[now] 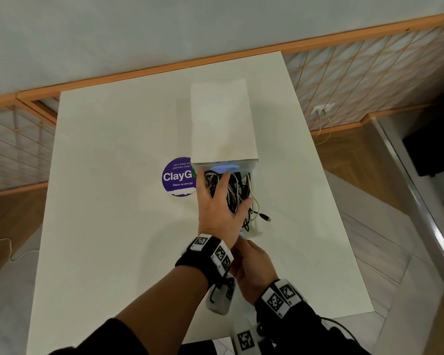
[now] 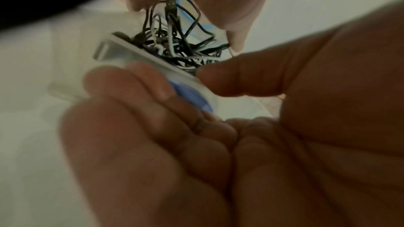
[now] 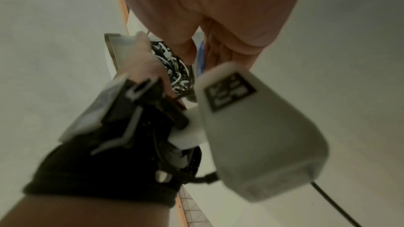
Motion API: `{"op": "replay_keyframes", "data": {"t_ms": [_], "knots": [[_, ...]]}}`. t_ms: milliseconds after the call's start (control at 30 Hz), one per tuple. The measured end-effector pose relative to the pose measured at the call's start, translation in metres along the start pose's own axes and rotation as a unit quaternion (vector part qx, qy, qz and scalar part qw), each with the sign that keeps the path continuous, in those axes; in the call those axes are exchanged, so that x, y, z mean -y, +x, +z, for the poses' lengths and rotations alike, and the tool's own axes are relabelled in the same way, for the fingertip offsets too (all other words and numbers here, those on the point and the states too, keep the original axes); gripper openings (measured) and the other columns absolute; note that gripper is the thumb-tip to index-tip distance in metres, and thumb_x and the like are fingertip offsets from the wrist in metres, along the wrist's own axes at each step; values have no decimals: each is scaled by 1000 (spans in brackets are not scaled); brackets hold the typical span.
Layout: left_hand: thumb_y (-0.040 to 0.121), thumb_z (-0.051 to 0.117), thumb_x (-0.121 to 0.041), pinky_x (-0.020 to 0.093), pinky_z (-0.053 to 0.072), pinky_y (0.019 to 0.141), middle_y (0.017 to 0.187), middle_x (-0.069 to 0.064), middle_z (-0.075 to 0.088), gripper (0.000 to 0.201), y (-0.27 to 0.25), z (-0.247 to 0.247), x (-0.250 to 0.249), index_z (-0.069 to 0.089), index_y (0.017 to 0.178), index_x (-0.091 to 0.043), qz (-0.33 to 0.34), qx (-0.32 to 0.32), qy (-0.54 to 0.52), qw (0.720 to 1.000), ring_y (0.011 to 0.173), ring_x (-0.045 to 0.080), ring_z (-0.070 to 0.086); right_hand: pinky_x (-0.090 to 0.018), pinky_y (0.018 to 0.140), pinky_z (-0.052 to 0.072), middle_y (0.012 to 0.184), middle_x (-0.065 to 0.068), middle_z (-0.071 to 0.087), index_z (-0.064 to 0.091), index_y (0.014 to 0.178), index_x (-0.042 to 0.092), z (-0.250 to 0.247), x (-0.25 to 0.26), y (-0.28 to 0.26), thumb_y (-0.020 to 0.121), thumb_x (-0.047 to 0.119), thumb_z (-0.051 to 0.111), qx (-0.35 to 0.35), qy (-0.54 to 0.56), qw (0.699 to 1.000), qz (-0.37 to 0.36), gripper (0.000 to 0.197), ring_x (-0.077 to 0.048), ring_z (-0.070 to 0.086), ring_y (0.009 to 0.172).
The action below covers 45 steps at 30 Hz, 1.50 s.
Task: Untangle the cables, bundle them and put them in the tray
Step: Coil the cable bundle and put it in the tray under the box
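Note:
A clear plastic box (image 1: 257,231) with blue latches stands mid-table, packed with tangled black and white cables (image 1: 237,190). My left hand (image 1: 226,196) lies spread on top of the tangle, fingers straight, thumb toward the right wall. My right hand (image 1: 251,262) grips the box's near end beneath my left wrist. In the left wrist view its thumb and fingers (image 2: 166,91) pinch the box rim (image 2: 122,49) at a blue latch, with the cables (image 2: 174,44) behind. The right wrist view shows the cables (image 3: 174,72) under my left hand (image 3: 148,61).
A white flat panel (image 1: 223,119) covers the far part of the box. A USB plug (image 1: 265,217) hangs over the box's right wall. A purple round sticker (image 1: 178,176) lies left of the box on the white table (image 1: 113,201). Floor surrounds the table edges.

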<state>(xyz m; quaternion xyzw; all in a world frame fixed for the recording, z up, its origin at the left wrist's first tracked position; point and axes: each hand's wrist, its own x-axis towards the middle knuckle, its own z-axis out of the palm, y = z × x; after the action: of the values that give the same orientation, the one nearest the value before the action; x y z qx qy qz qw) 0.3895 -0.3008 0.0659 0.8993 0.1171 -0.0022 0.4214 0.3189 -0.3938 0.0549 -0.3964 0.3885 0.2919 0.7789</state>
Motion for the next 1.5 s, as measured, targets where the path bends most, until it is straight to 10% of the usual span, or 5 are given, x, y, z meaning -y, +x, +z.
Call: {"op": "replay_keyframes", "data": {"t_ms": [400,733,933,1133,1500], "knots": [[106,2,-44,45,6,133,175,22,5,76,10,21,23,11,164,4,88,175,338,921,164,34,-2,-43,93,62,119,-27,74,67,123,-6,-2,0,1,108,26,54,-12,9,1000,17,38,-34,72,102],[109,30,-53,47,17,130,165,22,34,72,54,4,2,33,158,0,62,241,366,897,156,38,24,-39,89,62,108,-19,79,70,119,0,1,0,-1,107,27,57,-15,10,1000,11,32,-29,78,98],[97,56,-66,38,56,87,123,-3,63,51,18,-25,-6,64,121,-21,16,82,209,974,111,21,64,-38,83,62,101,-17,80,70,117,0,2,1,-1,106,27,58,-12,28,999,15,32,-25,78,87],[86,79,-53,44,49,111,143,5,53,79,15,-19,6,47,147,-14,-88,-48,33,994,134,24,51,-42,87,63,102,-19,80,71,115,-1,2,0,-2,106,27,59,-11,22,1000,9,32,-33,78,93],[86,67,-14,50,45,95,116,10,65,62,25,-17,36,61,146,-23,103,51,415,902,107,37,56,-40,89,62,107,-21,79,69,118,-1,1,-1,-1,106,26,60,-10,20,1000,20,31,-35,76,107]]}}
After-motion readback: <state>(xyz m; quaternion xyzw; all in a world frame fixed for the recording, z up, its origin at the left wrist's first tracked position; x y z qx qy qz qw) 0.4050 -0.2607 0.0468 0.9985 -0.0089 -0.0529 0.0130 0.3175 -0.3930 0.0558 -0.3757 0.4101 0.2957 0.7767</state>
